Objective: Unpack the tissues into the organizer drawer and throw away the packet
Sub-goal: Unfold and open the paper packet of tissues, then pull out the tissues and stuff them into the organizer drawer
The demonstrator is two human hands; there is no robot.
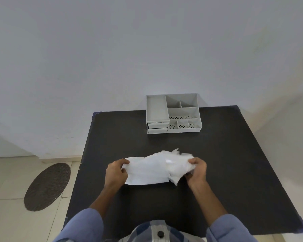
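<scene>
I hold a white stack of tissues (147,173) near the middle of the black table (234,163), my left hand (116,173) gripping its bare end and my right hand (197,172) clutching the crinkled clear packet (175,165) at the other. I judge I am sliding the tissues out. Next, the grey organizer (173,113) at the far edge needs a drawer (157,130) opened; both look closed.

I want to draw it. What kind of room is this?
Probably a plain room at home: a black table against a bare wall, a tiled floor with a round woven mat.
</scene>
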